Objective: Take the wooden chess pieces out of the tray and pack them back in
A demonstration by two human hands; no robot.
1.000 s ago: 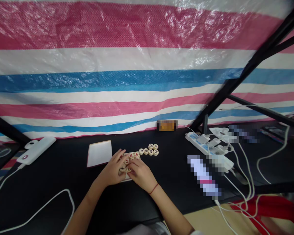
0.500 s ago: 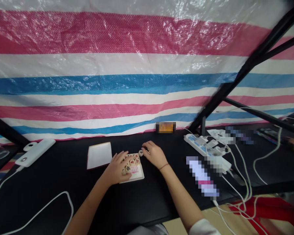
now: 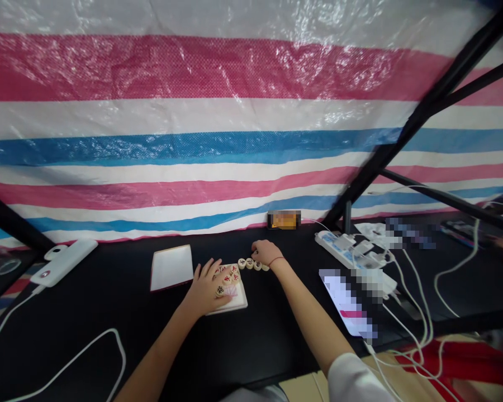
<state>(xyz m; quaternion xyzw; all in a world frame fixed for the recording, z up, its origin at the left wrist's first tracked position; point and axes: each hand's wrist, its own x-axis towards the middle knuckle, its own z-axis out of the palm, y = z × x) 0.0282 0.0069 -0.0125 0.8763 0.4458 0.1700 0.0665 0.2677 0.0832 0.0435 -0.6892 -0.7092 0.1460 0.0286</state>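
Note:
A small cream box (image 3: pixel 237 301) lies on the black table (image 3: pixel 109 312) and holds several round wooden chess pieces (image 3: pixel 230 274). My left hand (image 3: pixel 207 287) rests on the box's left side with its fingers spread over those pieces. To the right, more round pieces (image 3: pixel 247 263) lie in a row on the table. My right hand (image 3: pixel 265 252) is curled over the far end of that row, its fingers bent down on the pieces. What it grips, if anything, is hidden under the fingers. A red string circles that wrist.
The box's lid (image 3: pixel 171 267) lies to the left. A white device (image 3: pixel 62 259) with a cable sits at far left. A power strip (image 3: pixel 352 250) with plugs and white cables, and a phone (image 3: pixel 347 301), crowd the right. A striped tarp (image 3: pixel 193 139) hangs behind.
My right hand left the box and went up and right to the loose row of pieces. My left hand stayed on the box.

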